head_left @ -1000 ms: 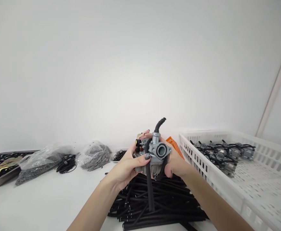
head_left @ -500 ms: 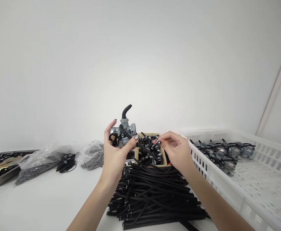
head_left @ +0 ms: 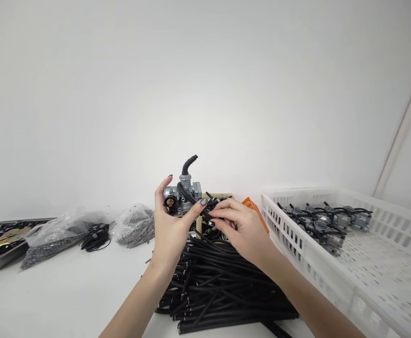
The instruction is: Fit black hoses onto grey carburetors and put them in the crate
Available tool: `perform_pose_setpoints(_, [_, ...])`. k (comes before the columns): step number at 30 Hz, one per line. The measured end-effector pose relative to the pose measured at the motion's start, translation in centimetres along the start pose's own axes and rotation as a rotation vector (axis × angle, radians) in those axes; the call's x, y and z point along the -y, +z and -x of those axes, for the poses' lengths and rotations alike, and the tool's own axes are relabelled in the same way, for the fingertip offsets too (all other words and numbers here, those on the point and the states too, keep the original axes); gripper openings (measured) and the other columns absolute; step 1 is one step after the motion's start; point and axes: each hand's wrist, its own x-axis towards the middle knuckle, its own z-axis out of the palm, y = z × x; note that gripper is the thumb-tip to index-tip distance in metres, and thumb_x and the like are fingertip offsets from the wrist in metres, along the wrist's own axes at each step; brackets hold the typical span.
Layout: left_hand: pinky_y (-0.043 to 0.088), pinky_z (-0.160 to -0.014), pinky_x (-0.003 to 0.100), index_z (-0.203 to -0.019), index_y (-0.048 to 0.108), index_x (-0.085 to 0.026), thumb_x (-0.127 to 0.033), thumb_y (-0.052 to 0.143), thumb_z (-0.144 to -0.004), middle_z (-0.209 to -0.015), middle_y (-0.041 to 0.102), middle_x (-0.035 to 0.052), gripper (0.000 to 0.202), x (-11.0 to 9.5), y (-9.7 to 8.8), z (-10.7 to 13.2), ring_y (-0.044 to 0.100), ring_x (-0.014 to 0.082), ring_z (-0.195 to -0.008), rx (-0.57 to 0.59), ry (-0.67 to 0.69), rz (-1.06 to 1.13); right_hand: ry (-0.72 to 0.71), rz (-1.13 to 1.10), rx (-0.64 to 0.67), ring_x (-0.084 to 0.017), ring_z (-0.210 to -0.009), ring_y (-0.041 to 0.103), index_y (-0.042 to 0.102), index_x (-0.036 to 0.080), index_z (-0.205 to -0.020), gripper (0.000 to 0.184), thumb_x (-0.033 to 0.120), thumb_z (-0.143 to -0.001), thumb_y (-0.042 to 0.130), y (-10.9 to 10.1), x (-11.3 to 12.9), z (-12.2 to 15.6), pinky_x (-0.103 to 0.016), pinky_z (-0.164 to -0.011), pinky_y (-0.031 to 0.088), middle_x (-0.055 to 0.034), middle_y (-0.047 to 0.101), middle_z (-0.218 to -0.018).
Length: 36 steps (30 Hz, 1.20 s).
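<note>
My left hand [head_left: 175, 220] is closed around a silver carburetor [head_left: 184, 195], its thumb along the near side. A bent black rubber cap [head_left: 189, 164] sticks up from the carburetor's top. From its side a black hose [head_left: 187, 193] runs down past my left thumb toward the right. My right hand [head_left: 238, 225] pinches this hose just right of that thumb; its fingertips partly hide the hose end. Behind the right hand stands a yellow bin [head_left: 222, 195] of small black and grey parts, mostly covered. Below both hands lies a pile of black hoses [head_left: 229, 286].
On the right, a white plastic crate [head_left: 311, 249] holds several carburetors [head_left: 327, 218]. An orange basket [head_left: 256, 211] stands beside it. Clear bags of small parts [head_left: 60, 234], a black coil [head_left: 96, 236] and a metal tray [head_left: 1, 263] lie on the left. A white wall rises behind.
My right hand has moved left from beside the yellow bin to the hose near my left thumb. The carburetor has shifted slightly right in my left hand. More of the orange basket shows.
</note>
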Motion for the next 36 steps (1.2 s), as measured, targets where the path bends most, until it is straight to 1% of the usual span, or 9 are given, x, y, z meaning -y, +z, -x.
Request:
perform_pose_setpoints(3, [0.055, -0.085, 0.034, -0.139, 0.046, -0.035, -0.032, 0.087, -0.065, -0.092, 0.067, -0.0003, 0.085, 0.3, -0.2, -0.1, 0.067, 0.0197, -0.087, 0.034, 0.015, -0.036, -0.004, 0.021, 0.014, -0.012, -0.066, 0.058, 0.071, 0.019, -0.092, 0.019, 0.009, -0.088, 0.056, 0.1, 0.0, 0.1, -0.026, -0.059, 0.051, -0.0053, 0.066, -0.099])
perform_pose_setpoints(8, [0.057, -0.075, 0.035, -0.14, 0.044, -0.035, -0.043, 0.085, -0.066, -0.093, 0.069, 0.0012, 0.085, 1.7, -0.6, -0.8, 0.067, 0.0198, -0.081, 0.129, 0.005, -0.03, -0.069, -0.063, -0.025, -0.013, -0.079, 0.061, 0.06, 0.019, -0.091, 0.023, 0.002, -0.086, 0.047, 0.1, 0.0, 0.0, -0.028, -0.073, 0.055, -0.006, 0.061, -0.107])
perform_pose_setpoints(12, [0.057, -0.074, 0.035, -0.137, 0.047, -0.034, -0.048, 0.084, -0.066, -0.095, 0.069, 0.0029, 0.082, 2.7, -0.5, -1.1, 0.067, 0.0211, -0.084, 0.123, -0.02, -0.042, -0.025, -0.241, -0.069, -0.014, -0.08, 0.06, 0.058, 0.021, -0.091, 0.016, 0.008, -0.09, 0.05, 0.3, 0.0, -0.1, -0.03, -0.071, 0.058, -0.0054, 0.058, -0.105])
perform_pose_setpoints(15, [0.056, -0.078, 0.036, -0.135, 0.05, -0.034, -0.049, 0.084, -0.065, -0.101, 0.069, 0.0049, 0.079, 3.1, -0.2, -1.0, 0.067, 0.0223, -0.089, 0.139, -0.044, -0.033, 0.0, -0.333, -0.049, -0.014, -0.079, 0.061, 0.058, 0.021, -0.09, 0.01, 0.013, -0.092, 0.052, 0.4, -0.1, -0.3, -0.029, -0.07, 0.058, -0.0044, 0.057, -0.101])
perform_pose_setpoints(19, [0.056, -0.079, 0.036, -0.133, 0.052, -0.033, -0.053, 0.083, -0.064, -0.113, 0.068, 0.0078, 0.079, 3.3, 0.0, -0.9, 0.067, 0.025, -0.097, 0.154, -0.091, 0.027, 0.019, -0.38, -0.022, -0.012, -0.074, 0.062, 0.056, 0.021, -0.09, 0.008, 0.014, -0.092, 0.053, 0.6, -0.9, -0.5, -0.029, -0.071, 0.058, -0.0028, 0.056, -0.098])
perform_pose_setpoints(23, [0.057, -0.075, 0.035, -0.133, 0.051, -0.032, -0.056, 0.081, -0.066, -0.105, 0.069, 0.0057, 0.078, 3.1, 0.0, -0.9, 0.068, 0.0224, -0.089, 0.132, -0.114, 0.07, 0.044, -0.338, 0.015, -0.014, -0.077, 0.062, 0.055, 0.021, -0.091, 0.009, 0.013, -0.091, 0.05, 0.9, -1.8, -0.5, -0.031, -0.073, 0.057, -0.0028, 0.056, -0.096])
perform_pose_setpoints(27, [0.056, -0.078, 0.034, -0.13, 0.054, -0.031, -0.055, 0.081, -0.067, -0.1, 0.069, 0.0042, 0.073, 2.7, 0.1, -0.7, 0.067, 0.0213, -0.09, 0.087, -0.092, 0.053, 0.044, -0.317, 0.017, -0.014, -0.074, 0.062, 0.052, 0.021, -0.088, 0.01, 0.013, -0.092, 0.048, 1.1, -2.2, -0.4, -0.031, -0.069, 0.055, -0.0021, 0.055, -0.091])
perform_pose_setpoints(32, [0.057, -0.074, 0.033, -0.131, 0.053, -0.032, -0.053, 0.08, -0.069, -0.103, 0.069, 0.0049, 0.071, 2.8, 0.1, -0.5, 0.067, 0.0217, -0.09, 0.124, -0.118, 0.065, -0.073, -0.109, -0.024, -0.014, -0.076, 0.056, 0.051, 0.021, -0.083, 0.018, 0.004, -0.086, 0.046, 1.0, -2.0, -0.5, -0.027, -0.066, 0.048, -0.0018, 0.055, -0.089])
perform_pose_setpoints(36, [0.058, -0.075, 0.034, -0.131, 0.052, -0.033, -0.052, 0.079, -0.072, -0.109, 0.068, 0.0051, 0.068, 2.9, 0.0, -0.5, 0.067, 0.0224, -0.094, 0.151, -0.119, 0.067, -0.121, 0.008, -0.042, -0.014, -0.075, 0.053, 0.047, 0.021, -0.076, 0.021, 0.002, -0.085, 0.046, 1.1, -1.6, -0.4, -0.026, -0.066, 0.045, -0.0007, 0.052, -0.083])
